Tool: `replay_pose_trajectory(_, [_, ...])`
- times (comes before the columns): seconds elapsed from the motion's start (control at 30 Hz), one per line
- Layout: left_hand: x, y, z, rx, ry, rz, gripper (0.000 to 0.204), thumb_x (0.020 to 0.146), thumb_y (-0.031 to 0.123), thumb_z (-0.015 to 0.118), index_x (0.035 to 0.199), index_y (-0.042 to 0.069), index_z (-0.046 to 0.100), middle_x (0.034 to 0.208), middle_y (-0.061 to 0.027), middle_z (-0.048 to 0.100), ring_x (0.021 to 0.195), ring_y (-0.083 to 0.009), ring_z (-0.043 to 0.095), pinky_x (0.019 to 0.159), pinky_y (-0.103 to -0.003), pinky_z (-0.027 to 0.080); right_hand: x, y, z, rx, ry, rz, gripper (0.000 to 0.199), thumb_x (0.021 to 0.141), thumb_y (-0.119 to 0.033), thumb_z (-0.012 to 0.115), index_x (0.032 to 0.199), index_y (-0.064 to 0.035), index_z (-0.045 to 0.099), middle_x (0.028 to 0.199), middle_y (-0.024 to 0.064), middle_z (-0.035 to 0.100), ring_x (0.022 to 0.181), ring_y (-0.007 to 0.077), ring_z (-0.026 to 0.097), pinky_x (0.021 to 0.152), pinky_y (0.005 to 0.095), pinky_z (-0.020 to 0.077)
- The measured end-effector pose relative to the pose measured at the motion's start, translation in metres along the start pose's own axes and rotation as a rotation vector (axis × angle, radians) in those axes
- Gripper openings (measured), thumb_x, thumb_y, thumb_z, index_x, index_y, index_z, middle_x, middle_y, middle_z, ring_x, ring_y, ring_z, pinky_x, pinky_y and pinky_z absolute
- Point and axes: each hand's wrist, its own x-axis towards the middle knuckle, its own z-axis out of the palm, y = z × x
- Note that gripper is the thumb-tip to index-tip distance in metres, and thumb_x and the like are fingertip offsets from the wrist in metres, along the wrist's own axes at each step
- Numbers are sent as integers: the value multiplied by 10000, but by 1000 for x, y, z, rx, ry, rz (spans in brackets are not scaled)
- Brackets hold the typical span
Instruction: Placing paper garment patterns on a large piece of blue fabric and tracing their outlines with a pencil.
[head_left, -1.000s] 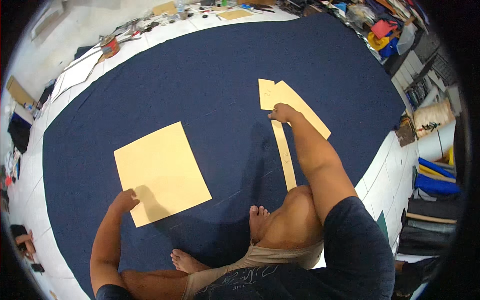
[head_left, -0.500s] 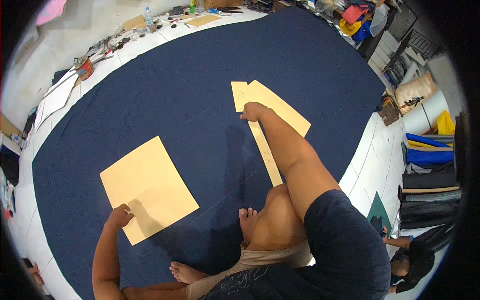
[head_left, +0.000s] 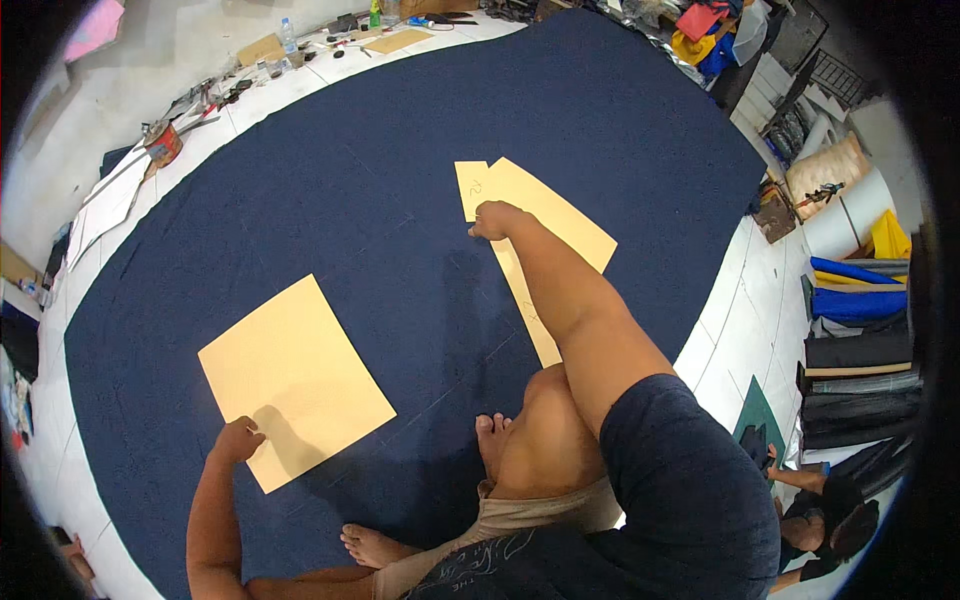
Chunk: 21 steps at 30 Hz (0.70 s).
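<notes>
Workshop, navy cloth (head_left: 390,255) across tiled floor (head_left: 722,300), cream card templates (head_left: 297,375), stacked fabric rolls (head_left: 858,353)

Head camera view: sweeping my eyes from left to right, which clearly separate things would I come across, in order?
Red can → square yellow sheet → the wearer's right hand → green mat → blue folded material.

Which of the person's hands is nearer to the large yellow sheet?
Left. The left hand is at the left edge of the large yellow sheet; the right hand is apart from it, farther forward and to its right.
</notes>
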Motion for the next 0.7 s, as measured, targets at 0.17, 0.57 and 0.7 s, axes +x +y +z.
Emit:
replay_pose_trajectory(0.17, [0,-2,1,3,-13,-16,467,833,312,737,1159,-14,659,1073,-214,713,1005,-343,695,876,-414,553,0,-3,0,23,-20,33,538,894,-435,670,1183,19,674,1218,226,667,1153,389,625,986,453,491])
replay_pose_trajectory(0.57, [3,4,2,41,-4,5,468,834,321,731,1170,3,666,1091,-209,714,1028,-344,691,891,-408,550,0,3,-1,-2,-17,16,540,888,-448,668,1181,6,677,1213,216,672,1145,383,631,978,445,497])
replay_pose_trajectory(0.7, [3,0,3,43,-6,11,469,831,325,735,1159,-3,666,1090,-206,714,1031,-343,689,899,-414,547,-3,-4,-2,12,-19,6,515,906,-395,689,1201,28,677,1229,227,669,1157,394,630,984,455,496])
